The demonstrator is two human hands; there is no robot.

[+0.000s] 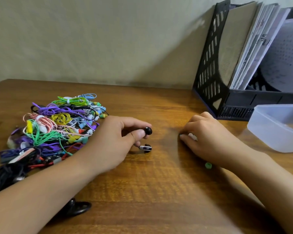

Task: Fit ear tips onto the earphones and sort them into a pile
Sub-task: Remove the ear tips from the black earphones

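The left hand (115, 141) pinches a black earbud (148, 130) between thumb and curled fingers, just above the wooden bench (150, 191); a second black earbud (145, 147) with a silver stem lies on the wood just below its fingertips. The right hand (208, 139) rests knuckles-up on the bench, fingers curled over small white ear tips (192, 136); how firmly it grips them cannot be told. A bare strip of wood lies between the two hands, with more bare wood on the near side of both. Just beside the left hand's outer side lies the pile of earphones (56, 125), a tangle of purple, green, yellow, pink and blue cords. A green ear tip (208, 165) lies by the right wrist. Beyond the right hand a frosted plastic tub (276, 127) and a black file rack (230, 73) crowd that side, the rack against the wall (91, 39) at the bench's far edge.
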